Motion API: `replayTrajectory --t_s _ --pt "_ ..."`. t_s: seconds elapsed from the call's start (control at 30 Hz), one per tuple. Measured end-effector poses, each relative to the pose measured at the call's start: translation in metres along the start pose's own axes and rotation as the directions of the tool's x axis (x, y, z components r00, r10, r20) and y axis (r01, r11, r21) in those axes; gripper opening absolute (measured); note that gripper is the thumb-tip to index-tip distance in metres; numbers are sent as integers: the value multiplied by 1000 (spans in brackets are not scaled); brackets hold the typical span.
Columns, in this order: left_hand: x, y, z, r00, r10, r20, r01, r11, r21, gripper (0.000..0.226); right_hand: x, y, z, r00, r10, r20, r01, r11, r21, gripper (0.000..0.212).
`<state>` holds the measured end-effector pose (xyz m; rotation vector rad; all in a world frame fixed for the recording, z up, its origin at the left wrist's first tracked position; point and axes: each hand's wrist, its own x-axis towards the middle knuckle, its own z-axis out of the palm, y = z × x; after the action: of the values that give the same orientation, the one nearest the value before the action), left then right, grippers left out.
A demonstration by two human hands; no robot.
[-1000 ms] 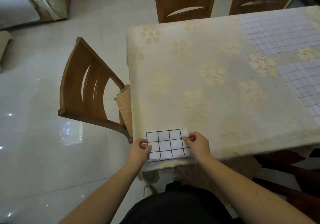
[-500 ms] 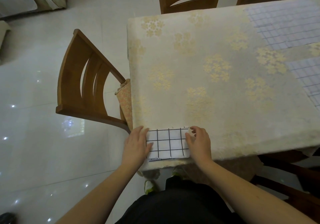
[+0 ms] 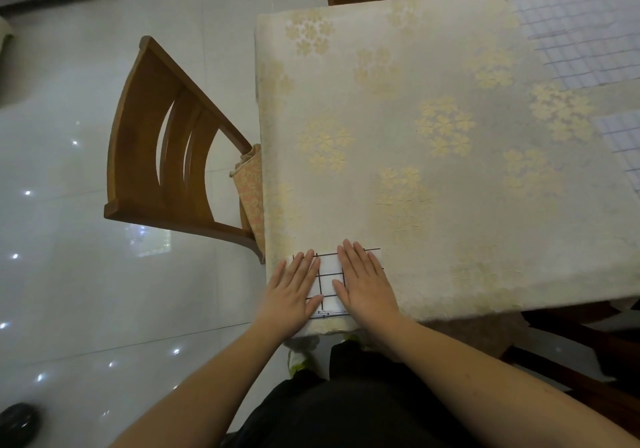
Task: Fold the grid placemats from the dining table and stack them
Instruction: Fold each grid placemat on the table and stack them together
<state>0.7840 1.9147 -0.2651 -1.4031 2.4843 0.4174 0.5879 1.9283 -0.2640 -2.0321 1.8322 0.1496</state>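
Both of your hands are lying flat, fingers straight, on the folded placemat (image 3: 327, 283) at the near left corner of the bench (image 3: 433, 170). Your left hand (image 3: 294, 291) is covering its left part and your right hand (image 3: 363, 284) its right part, palms pressing down rather than gripping anything. Only a narrow strip of white cloth with black grid lines is showing between them.

Judging how far along you are: this one mat looks folded down to a small packet, and you seem to be flattening its creases, so the first fold is about finished. Two more grid placemats are lying unfolded on the far right side of the bench, well apart from your hands: the upper mat (image 3: 588, 38) near the far edge and the lower mat (image 3: 623, 146) cut off by the picture's right border. Those are not yet folded, and nothing is stacked on the packet, so most of the job is ahead of you.

Compared with a second ago, you were pinching the packet's left and right edges with curled fingers, and much of its grid face was showing. Half a second ago your hands were sliding inward onto it. Now they are spread across it and hiding most of it. The packet itself is sitting at the same corner, beside the wooden chair (image 3: 166, 156)
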Motion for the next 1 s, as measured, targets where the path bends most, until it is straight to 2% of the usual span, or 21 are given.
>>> replayTrajectory --t_s 0.17,0.4,0.53,0.63,0.8,0.87,1.0 --pt "1 -8 1 999 16 36 -16 1000 14 73 -4 9 6 1000 1 14 0 999 -40 71" --pt "0 -21 0 995 -16 97 13 999 37 95 -11 26 9 1000 6 4 -6 999 -46 79" --pt "2 -23 -2 991 18 132 -25 999 47 96 -10 27 10 1000 13 20 -12 999 -30 80" --pt "1 -20 -10 987 7 162 -12 999 30 95 -7 32 5 998 -35 46 37 999 -35 81" --pt "2 -10 -34 971 -35 235 40 999 -14 90 -6 31 -26 984 -74 161 88 993 -79 83" --pt "2 -8 -50 975 -86 204 100 993 -58 79 -6 25 -43 986 -73 147 89 990 -106 75" --pt "-11 -4 -75 971 -238 14 238 967 -92 61 -4 7 -71 993 -103 56 107 992 -69 63"
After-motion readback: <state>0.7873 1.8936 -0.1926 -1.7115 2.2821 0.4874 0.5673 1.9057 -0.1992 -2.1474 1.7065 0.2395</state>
